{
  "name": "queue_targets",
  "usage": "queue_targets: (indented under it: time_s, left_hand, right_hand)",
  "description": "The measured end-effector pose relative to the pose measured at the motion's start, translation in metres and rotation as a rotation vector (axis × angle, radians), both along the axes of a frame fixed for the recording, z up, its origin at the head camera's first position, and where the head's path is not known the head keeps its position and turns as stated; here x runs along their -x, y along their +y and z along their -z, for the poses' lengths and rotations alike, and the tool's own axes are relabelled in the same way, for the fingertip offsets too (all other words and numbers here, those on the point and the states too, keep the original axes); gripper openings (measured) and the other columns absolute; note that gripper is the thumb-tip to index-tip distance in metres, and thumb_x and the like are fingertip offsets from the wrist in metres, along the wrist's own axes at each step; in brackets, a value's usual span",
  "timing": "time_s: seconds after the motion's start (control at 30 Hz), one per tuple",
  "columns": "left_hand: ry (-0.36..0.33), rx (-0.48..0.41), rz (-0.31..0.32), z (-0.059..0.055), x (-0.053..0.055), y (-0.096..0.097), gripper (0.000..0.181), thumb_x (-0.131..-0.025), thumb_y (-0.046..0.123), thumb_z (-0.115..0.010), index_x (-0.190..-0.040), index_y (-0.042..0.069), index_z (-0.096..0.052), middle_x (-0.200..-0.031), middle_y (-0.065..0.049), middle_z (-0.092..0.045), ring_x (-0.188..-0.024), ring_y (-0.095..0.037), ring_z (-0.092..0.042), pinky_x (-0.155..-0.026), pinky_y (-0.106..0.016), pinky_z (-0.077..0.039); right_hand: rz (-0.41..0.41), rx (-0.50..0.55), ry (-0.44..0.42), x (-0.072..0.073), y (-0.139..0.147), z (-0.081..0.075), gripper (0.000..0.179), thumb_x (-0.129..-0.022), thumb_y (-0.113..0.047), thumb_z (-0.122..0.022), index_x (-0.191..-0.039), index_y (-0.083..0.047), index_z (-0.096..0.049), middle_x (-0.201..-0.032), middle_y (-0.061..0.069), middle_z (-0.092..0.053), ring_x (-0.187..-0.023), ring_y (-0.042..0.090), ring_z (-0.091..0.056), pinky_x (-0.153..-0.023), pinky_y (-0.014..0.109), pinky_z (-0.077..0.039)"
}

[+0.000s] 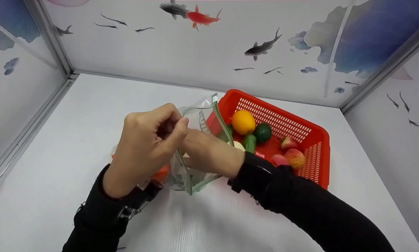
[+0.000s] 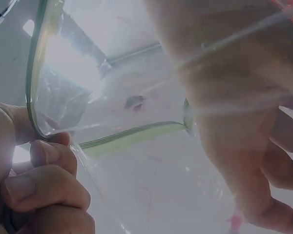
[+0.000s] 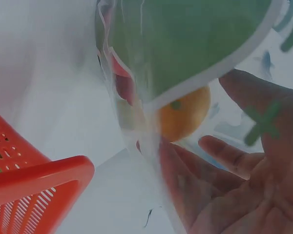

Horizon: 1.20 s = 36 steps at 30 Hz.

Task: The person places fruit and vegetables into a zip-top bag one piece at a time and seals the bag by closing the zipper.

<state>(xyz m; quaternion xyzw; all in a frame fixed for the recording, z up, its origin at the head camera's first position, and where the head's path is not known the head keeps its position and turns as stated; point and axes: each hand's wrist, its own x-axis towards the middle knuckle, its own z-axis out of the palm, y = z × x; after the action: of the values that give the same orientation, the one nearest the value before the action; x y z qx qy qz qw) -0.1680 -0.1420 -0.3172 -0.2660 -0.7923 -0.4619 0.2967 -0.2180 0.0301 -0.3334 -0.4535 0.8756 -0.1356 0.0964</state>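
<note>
A clear zip bag with a green-edged mouth is held up in the middle of the head view. My left hand pinches its rim between thumb and finger; the left wrist view shows the other fingers curled below the edge. My right hand reaches through the mouth into the bag, its fingertips hidden from the head view. Through the film in the right wrist view, the right hand has its thumb and fingers spread, close to a round orange fruit. Green and white printing covers part of that view.
A red plastic basket stands to the right behind the bag. It holds an orange-yellow fruit, a dark green one and several reddish fruits. Orange-red items show beneath the left hand. Printed panels surround the white table.
</note>
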Motion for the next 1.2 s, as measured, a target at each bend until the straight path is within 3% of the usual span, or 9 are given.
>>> queue_targets:
  time_s: [0.1, 0.17, 0.33, 0.47, 0.6, 0.7, 0.9, 1.0, 1.2]
  left_hand:
    - [-0.018, 0.005, 0.005, -0.001, -0.001, -0.001, 0.021, -0.099, 0.010, -0.065, -0.078, 0.007, -0.064, -0.063, 0.003, -0.056, -0.053, -0.007, -0.047, -0.050, -0.017, -0.040]
    - [-0.033, 0.009, 0.007, -0.002, -0.001, -0.002, 0.021, -0.100, 0.011, -0.065, -0.079, 0.007, -0.065, -0.064, 0.002, -0.059, -0.053, -0.006, -0.049, -0.050, -0.017, -0.041]
    - [-0.051, 0.018, -0.004, -0.002, -0.002, -0.003, 0.020, -0.101, 0.011, -0.066, -0.081, 0.007, -0.065, -0.066, 0.002, -0.060, -0.053, -0.007, -0.050, -0.050, -0.018, -0.042]
    - [-0.057, 0.026, -0.016, -0.002, -0.002, -0.003, 0.021, -0.101, 0.012, -0.066, -0.081, 0.007, -0.065, -0.066, 0.003, -0.058, -0.054, -0.008, -0.048, -0.050, -0.018, -0.041]
    - [-0.059, 0.020, -0.024, -0.001, -0.003, -0.004, 0.022, -0.101, 0.013, -0.067, -0.080, 0.007, -0.065, -0.065, 0.003, -0.056, -0.054, -0.008, -0.048, -0.050, -0.018, -0.039]
    - [-0.052, 0.013, -0.025, 0.000, -0.003, -0.004, 0.023, -0.101, 0.013, -0.067, -0.079, 0.007, -0.064, -0.064, 0.003, -0.055, -0.053, -0.009, -0.047, -0.049, -0.017, -0.038]
    - [-0.046, 0.009, -0.026, 0.000, -0.002, -0.006, 0.022, -0.101, 0.012, -0.067, -0.080, 0.007, -0.064, -0.064, 0.004, -0.055, -0.053, -0.009, -0.047, -0.050, -0.017, -0.038]
    - [-0.037, 0.010, -0.029, -0.001, -0.002, -0.005, 0.022, -0.101, 0.012, -0.067, -0.080, 0.007, -0.065, -0.064, 0.004, -0.055, -0.053, -0.009, -0.047, -0.049, -0.017, -0.038]
    - [-0.014, 0.006, -0.023, 0.000, -0.002, -0.004, 0.023, -0.100, 0.011, -0.067, -0.078, 0.006, -0.063, -0.063, 0.004, -0.054, -0.052, -0.008, -0.045, -0.049, -0.017, -0.036]
  right_hand:
    - [-0.048, 0.076, 0.079, -0.005, 0.014, -0.006, 0.063, -0.098, -0.019, -0.079, -0.147, -0.010, -0.040, -0.111, 0.011, -0.069, -0.093, 0.024, -0.066, -0.091, 0.029, -0.062]
    - [-0.029, 0.099, 0.102, -0.009, 0.022, -0.013, 0.059, -0.099, -0.022, -0.079, -0.145, -0.008, -0.045, -0.111, 0.011, -0.073, -0.089, 0.024, -0.068, -0.088, 0.030, -0.063]
    - [0.117, 0.154, 0.012, -0.019, 0.047, -0.037, 0.029, -0.099, -0.027, -0.079, -0.122, -0.009, -0.074, -0.113, 0.003, -0.078, -0.094, 0.017, -0.075, -0.087, 0.031, -0.064]
    - [0.200, 0.302, -0.042, -0.020, 0.085, -0.054, 0.015, -0.098, -0.025, -0.081, -0.111, -0.018, -0.078, -0.099, -0.007, -0.077, -0.083, 0.008, -0.072, -0.078, 0.026, -0.063]
    - [0.334, 0.379, 0.025, -0.007, 0.126, -0.060, 0.014, -0.097, -0.028, -0.081, -0.109, -0.019, -0.079, -0.093, -0.008, -0.077, -0.078, 0.009, -0.070, -0.071, 0.021, -0.059]
    - [0.471, 0.324, 0.062, 0.011, 0.155, -0.054, 0.029, -0.098, -0.037, -0.079, -0.118, -0.016, -0.075, -0.100, -0.001, -0.079, -0.087, 0.015, -0.073, -0.075, 0.018, -0.056]
    - [0.653, 0.140, -0.040, 0.052, 0.204, -0.027, 0.062, -0.098, -0.049, -0.077, -0.141, -0.009, -0.058, -0.128, 0.020, -0.072, -0.112, 0.037, -0.072, -0.101, 0.051, -0.060]
    - [0.656, 0.032, -0.095, 0.065, 0.226, -0.011, 0.066, -0.099, -0.044, -0.076, -0.146, -0.004, -0.052, -0.133, 0.027, -0.067, -0.116, 0.042, -0.067, -0.102, 0.060, -0.057]
    - [0.605, -0.144, -0.143, 0.071, 0.258, 0.019, 0.050, -0.094, -0.024, -0.079, -0.135, 0.001, -0.061, -0.111, 0.019, -0.072, -0.098, 0.031, -0.066, -0.085, 0.044, -0.059]
